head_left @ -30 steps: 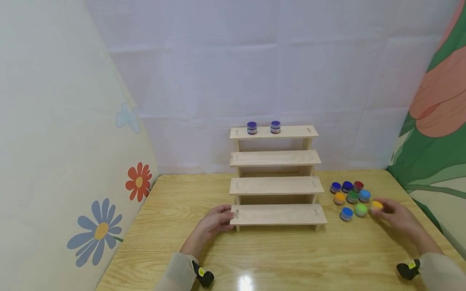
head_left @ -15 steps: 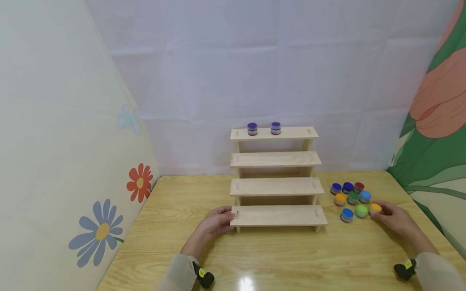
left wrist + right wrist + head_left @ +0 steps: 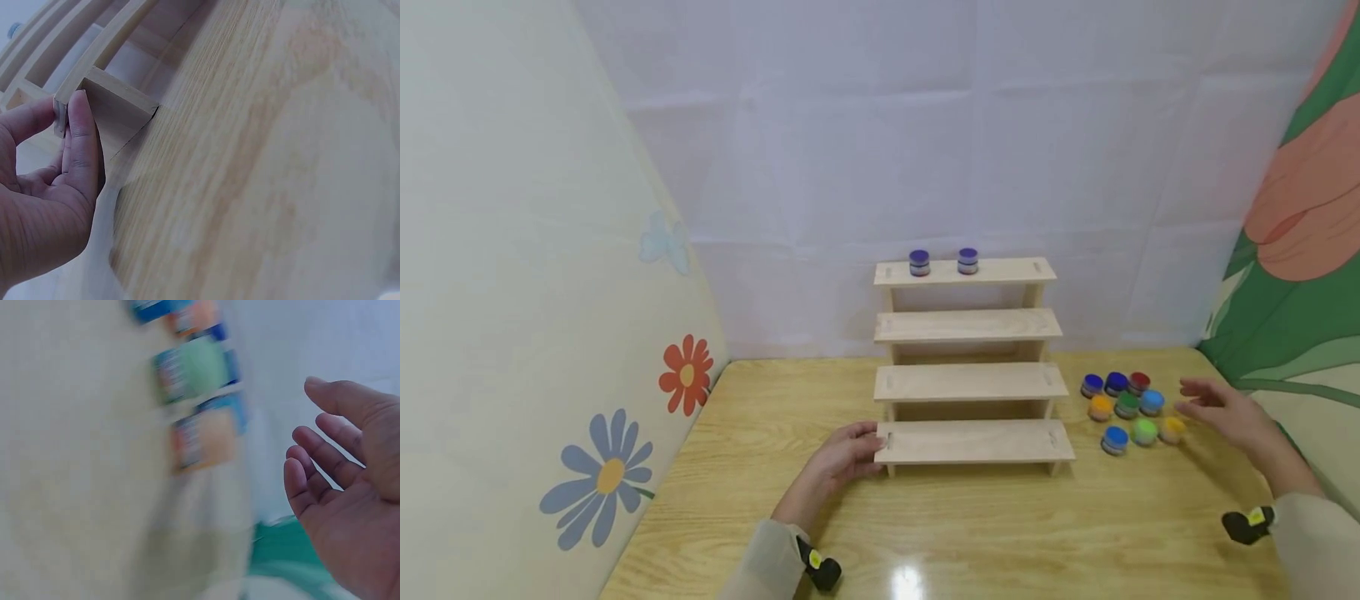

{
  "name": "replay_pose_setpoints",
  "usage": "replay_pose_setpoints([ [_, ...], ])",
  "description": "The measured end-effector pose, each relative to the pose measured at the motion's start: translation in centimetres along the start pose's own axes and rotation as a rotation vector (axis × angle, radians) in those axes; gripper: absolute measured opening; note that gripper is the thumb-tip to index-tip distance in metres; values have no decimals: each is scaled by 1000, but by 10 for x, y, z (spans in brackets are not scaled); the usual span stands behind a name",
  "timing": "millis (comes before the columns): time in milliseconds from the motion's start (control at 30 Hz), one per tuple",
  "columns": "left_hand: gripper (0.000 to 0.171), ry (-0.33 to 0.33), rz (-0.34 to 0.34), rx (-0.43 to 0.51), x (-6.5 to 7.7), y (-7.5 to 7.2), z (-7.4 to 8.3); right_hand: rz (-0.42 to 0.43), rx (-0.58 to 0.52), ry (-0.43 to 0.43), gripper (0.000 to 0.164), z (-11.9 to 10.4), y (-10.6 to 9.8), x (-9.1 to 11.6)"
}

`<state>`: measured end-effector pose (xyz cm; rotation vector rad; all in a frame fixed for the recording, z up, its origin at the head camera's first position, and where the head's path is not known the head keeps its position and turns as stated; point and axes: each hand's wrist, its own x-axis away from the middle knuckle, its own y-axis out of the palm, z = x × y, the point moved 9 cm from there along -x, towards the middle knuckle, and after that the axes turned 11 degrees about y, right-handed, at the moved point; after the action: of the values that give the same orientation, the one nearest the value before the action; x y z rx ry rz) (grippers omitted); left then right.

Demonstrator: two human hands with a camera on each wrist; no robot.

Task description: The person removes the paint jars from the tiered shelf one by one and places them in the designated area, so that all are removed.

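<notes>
A four-tier wooden display rack (image 3: 973, 442) stands on the table. My left hand (image 3: 842, 457) pinches the left end of its lowest board; in the left wrist view the thumb and fingers (image 3: 81, 144) lie on either side of the board's edge. My right hand (image 3: 1228, 414) is raised at the right with loosely spread fingers, holding nothing. Just left of it, a yellow-lidded jar (image 3: 1172, 430) sits on the table, apart from the fingers. Beside that jar are a light green-lidded jar (image 3: 1144, 432) and a blue-lidded jar (image 3: 1115, 440). Jars look blurred in the right wrist view.
Two purple-lidded jars (image 3: 919, 262) stand on the top tier. More jars with dark blue, red, green, light blue and orange lids (image 3: 1101, 407) form a cluster right of the rack. A white cloth (image 3: 805, 167) hangs behind the wooden table (image 3: 970, 533); patterned panels flank it.
My right hand has let go of the yellow-lidded jar and lifted away, up and to the right. That jar has shifted slightly toward the light green one. The left hand stays put.
</notes>
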<state>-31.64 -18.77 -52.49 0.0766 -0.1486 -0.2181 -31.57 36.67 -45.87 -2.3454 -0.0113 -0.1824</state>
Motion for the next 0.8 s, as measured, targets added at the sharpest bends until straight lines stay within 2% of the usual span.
replay_pose_setpoints([
  [133, 54, -4, -1, 2, -1, -1, 1, 15, 6, -19, 69, -33, -20, -8],
  [267, 55, -1, 2, -1, -2, -3, 1, 14, 5, -40, 70, -67, -30, -18],
  [500, 54, -4, 9, 3, -3, -4, -1, -29, 10, -75, 74, -121, -27, -37],
  [667, 53, -4, 5, 8, -2, -3, -3, -14, 12, -121, 68, -158, -22, -49],
  [800, 53, -6, 10, 9, -1, -3, -3, -7, -29, -149, 62, -183, -16, -58],
])
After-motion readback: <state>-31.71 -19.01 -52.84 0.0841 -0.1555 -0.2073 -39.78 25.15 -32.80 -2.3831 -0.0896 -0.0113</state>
